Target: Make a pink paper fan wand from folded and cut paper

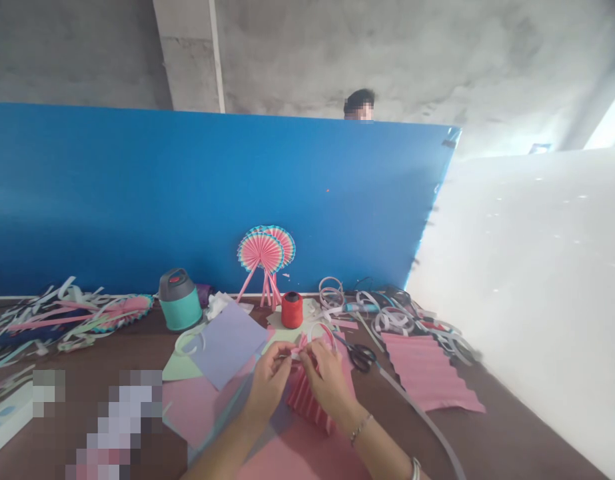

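My left hand (pixel 270 381) and right hand (pixel 328 381) are close together, both pinching the top of the pink folded paper (pixel 307 402), which stands on the table right under them. I think the folds need a tight, even squeeze so they don't pop open. Scissors (pixel 360 357) lie just right, the red thread spool (pixel 292 310) sits behind, a paper fan (pixel 265 249) leans further back

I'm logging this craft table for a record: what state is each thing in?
pleated pink paper, folded tight, standing on edge.
left hand, pinching its top.
right hand, pinching its top.
paper fan, spread open, against the blue board.
teal flask, upright, lid on.
red thread spool, upright.
creased pink sheet, lying flat.
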`<move>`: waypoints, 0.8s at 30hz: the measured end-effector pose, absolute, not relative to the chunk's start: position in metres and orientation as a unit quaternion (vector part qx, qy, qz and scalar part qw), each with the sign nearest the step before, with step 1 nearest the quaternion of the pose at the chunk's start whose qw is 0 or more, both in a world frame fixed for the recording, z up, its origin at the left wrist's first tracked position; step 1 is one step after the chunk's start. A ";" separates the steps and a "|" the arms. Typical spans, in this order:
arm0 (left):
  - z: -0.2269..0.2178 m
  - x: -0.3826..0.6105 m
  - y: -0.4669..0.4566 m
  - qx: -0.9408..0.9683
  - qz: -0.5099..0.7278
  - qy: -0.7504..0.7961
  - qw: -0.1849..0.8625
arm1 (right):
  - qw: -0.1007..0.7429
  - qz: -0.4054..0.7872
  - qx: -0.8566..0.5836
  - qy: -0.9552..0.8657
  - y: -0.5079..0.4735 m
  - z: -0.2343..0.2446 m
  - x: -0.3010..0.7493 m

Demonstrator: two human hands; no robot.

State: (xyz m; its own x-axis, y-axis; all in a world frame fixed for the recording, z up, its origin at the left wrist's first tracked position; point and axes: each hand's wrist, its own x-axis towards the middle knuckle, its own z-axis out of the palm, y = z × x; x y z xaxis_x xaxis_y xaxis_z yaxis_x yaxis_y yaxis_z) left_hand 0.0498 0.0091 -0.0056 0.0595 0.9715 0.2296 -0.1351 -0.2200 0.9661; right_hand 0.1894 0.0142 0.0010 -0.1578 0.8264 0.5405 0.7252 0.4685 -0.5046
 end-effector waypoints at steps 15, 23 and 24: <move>-0.004 0.049 0.008 0.516 0.595 0.443 0.428 | 0.386 0.086 -0.477 -0.785 0.011 0.008 0.191; 0.004 0.040 0.010 0.497 0.628 0.450 0.396 | 0.342 0.015 -0.426 -0.838 0.008 0.017 0.193; 0.005 0.040 0.010 0.499 0.628 0.453 0.389 | 0.333 0.003 -0.425 -0.842 0.008 0.018 0.193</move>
